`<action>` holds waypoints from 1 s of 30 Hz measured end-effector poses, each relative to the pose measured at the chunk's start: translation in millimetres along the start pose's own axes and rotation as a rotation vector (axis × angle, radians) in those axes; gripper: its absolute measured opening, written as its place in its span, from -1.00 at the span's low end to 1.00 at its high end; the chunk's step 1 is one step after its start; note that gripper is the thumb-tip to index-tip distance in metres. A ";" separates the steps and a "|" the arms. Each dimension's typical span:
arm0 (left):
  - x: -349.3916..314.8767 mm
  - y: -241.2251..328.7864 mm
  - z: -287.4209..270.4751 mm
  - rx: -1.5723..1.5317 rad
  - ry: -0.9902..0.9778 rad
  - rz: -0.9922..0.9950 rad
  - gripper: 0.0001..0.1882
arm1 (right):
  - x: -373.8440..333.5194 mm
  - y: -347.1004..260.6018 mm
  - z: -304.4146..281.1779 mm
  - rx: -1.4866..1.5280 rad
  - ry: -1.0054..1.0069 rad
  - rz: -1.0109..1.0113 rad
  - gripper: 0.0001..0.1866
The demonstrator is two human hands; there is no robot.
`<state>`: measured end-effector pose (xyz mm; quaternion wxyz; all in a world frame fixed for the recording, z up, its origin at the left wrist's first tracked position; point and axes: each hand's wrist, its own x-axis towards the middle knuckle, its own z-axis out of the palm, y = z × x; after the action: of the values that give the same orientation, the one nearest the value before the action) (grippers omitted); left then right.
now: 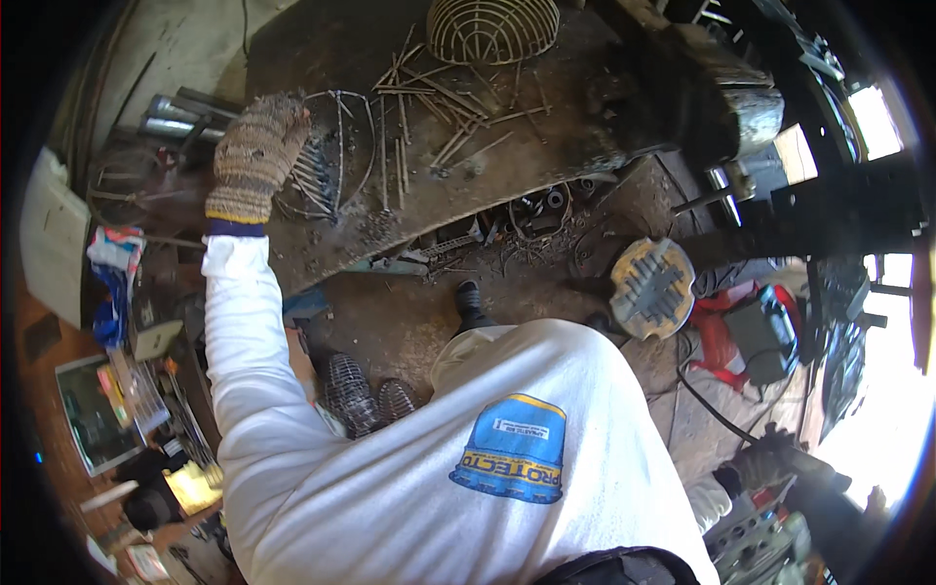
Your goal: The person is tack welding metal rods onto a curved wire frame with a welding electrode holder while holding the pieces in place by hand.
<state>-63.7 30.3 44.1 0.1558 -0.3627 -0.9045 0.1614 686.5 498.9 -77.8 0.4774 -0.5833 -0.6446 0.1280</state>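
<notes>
My left hand (255, 161), in a brown knitted work glove with a yellow cuff edge, is over the left end of the dark workbench. Its fingers are curled at the rim of a rounded wire frame (371, 136), and the glove hides that side of the frame. Several short metal rods lie close together inside the frame, beside the glove. Far to the lower right, my right hand (765, 460) shows as a dark glove past the white sleeve. It is near grey machine parts (760, 546); its fingers are too dark to make out.
Loose thin rods (453, 107) lie scattered on the workbench (322, 249). A domed wire grille (492, 29) stands at its far edge. A round stool (651, 290) and a red-and-grey machine (756, 336) are at right. Two shoe-like shapes (353, 395) and black cable (712, 409) are on the floor.
</notes>
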 end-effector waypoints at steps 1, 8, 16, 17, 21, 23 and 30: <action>14.9 -13.1 5.1 -0.012 0.002 0.036 -0.57 | -39.9 -11.9 -0.6 -0.115 -0.069 -0.051 -0.75; 63.7 -46.1 49.3 -0.109 -0.061 0.193 -0.61 | -234.3 -125.6 -3.4 0.524 -0.197 0.477 -0.70; 72.4 -53.0 72.7 -0.111 -0.051 0.266 -0.56 | -312.9 -215.5 33.6 0.716 -0.532 0.527 -0.51; 77.0 -50.6 84.3 -0.132 -0.042 0.290 -0.56 | -310.5 -226.7 39.0 1.024 -0.588 0.782 -0.46; 83.7 -45.6 95.3 -0.153 -0.023 0.293 -0.56 | -306.5 -239.0 70.7 0.936 -0.797 0.419 -0.39; 81.6 -42.2 95.9 -0.128 -0.057 0.286 -0.57 | -302.0 -247.3 89.3 0.981 -0.955 0.261 -0.39; 85.6 -38.8 90.6 -0.192 -0.103 0.250 -0.60 | -283.8 -290.7 151.5 0.838 -1.101 0.385 -0.47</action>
<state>-182.2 48.0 -7.5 0.0527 -0.4768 -0.8704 0.1107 348.9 226.9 -77.8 0.2359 -0.3053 -0.5741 0.7222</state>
